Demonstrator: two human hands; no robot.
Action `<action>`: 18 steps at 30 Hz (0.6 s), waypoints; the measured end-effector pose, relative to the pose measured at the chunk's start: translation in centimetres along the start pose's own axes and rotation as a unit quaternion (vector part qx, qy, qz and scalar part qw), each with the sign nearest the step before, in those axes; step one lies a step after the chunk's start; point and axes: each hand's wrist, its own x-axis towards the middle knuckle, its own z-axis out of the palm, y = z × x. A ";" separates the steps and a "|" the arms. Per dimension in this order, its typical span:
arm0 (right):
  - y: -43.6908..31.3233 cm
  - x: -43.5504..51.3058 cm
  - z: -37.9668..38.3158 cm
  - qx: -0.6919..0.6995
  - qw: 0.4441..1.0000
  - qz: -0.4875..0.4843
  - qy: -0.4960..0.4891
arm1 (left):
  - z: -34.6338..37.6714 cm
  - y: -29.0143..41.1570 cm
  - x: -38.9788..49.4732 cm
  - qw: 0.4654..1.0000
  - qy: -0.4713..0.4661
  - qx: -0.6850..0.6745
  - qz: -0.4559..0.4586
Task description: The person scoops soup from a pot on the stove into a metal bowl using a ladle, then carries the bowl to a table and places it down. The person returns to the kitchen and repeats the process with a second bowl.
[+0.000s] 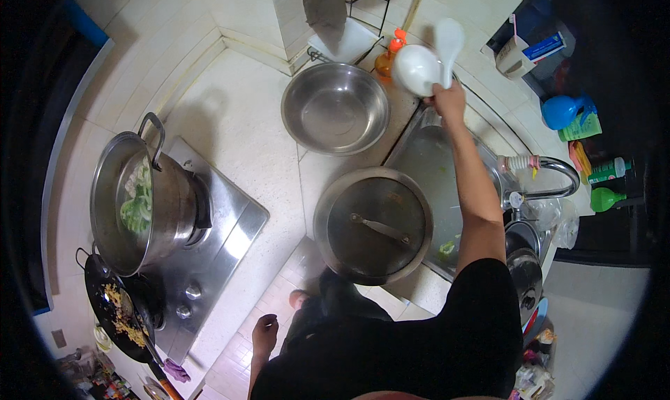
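My right hand is stretched out past the far end of the sink. It grips a white bowl together with a white rice paddle, whose broad head points away from me. The bowl appears tipped with its rounded outside towards the camera. Down at my side hangs my left hand, its fingers loosely curled; whether they are closed is unclear. An orange pump bottle stands just left of the bowl. Nearer me, a large metal lid with a bar handle lies by the left edge of the sink.
A steel basin stands on the counter. On the stove, a deep pot holds green vegetables, and a black wok holds yellowish food and a ladle. The curved faucet rises at the sink's right.
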 end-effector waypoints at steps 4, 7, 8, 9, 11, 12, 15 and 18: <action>-0.9 -2.4 4.4 -0.146 0.979 -0.053 -0.132 | 0.1 0.3 0.7 0.999 -0.017 -0.034 0.024; -0.9 -3.5 7.7 -0.282 0.916 -0.172 -0.226 | -0.3 0.9 1.0 0.999 -0.013 -0.027 0.023; -0.8 -3.8 8.5 -0.305 0.895 -0.205 -0.252 | -0.4 1.0 0.9 0.999 -0.008 -0.018 0.035; -0.8 -4.1 9.3 -0.309 0.891 -0.216 -0.254 | -0.7 1.0 0.8 0.999 -0.006 -0.009 0.032; -0.8 -4.3 10.4 -0.322 0.886 -0.223 -0.246 | -0.9 0.8 0.8 1.000 0.001 0.001 0.026; -0.9 -4.3 10.6 -0.331 0.887 -0.219 -0.237 | -1.0 0.5 0.7 1.000 0.004 0.002 0.024; -1.1 -4.1 10.3 -0.401 0.822 -0.314 -0.254 | -0.7 -0.4 0.9 0.999 0.004 -0.029 0.024; -0.7 -3.5 7.9 -0.357 0.883 -0.253 -0.167 | -0.6 -0.7 1.4 0.999 0.000 -0.023 0.043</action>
